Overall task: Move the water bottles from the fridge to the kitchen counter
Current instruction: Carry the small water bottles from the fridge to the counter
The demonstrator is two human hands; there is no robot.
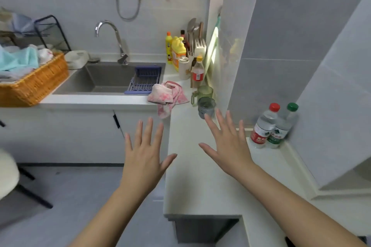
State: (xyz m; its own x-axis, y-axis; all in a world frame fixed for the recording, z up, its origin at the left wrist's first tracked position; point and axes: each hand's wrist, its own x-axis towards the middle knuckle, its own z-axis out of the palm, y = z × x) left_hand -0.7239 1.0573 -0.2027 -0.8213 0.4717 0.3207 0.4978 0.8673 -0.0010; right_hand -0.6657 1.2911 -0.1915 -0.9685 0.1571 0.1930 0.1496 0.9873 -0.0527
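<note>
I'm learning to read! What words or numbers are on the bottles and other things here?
Nothing here reads clearly.
Red-capped water bottle: white characters on its red label, too blurred.
Green-capped water bottle: white print on its green label, too blurred.
Orange-capped bottle: red label, too small.
Yellow bottle: label too small.

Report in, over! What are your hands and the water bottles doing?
Left hand and right hand both open, empty, fingers spread. Red-cap bottle and green-cap bottle upright on the counter, by the wall. Nothing blocking them.
</note>
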